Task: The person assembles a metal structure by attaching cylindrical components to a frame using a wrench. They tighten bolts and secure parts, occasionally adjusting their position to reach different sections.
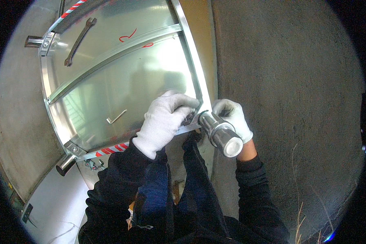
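My left hand (pixel 162 120), in a white knit glove, reaches into the near right corner of a metal frame (pixel 196 69). Thumb and index finger are pinched together against the corner bracket, and what lies between them is hidden. On the outer side of that corner, my right hand (pixel 234 118), also gloved, has its fingers curled close to the frame. The cylindrical metal leg (pixel 219 132) sticks out from the corner in front of it and covers part of the grip. Inside the frame lie an L-shaped hex key (pixel 117 116) and, farther off, an open-end wrench (pixel 80 42).
The shiny sheet panel (pixel 110 89) has a crossbar (pixel 114 61) and red marks. Two more legs, one near left (pixel 66 164) and one far left (pixel 33 41), project outward. Red-and-white striped tape (pixel 110 149) runs along the near edge. A rough grey wall-like surface (pixel 288 81) fills the right.
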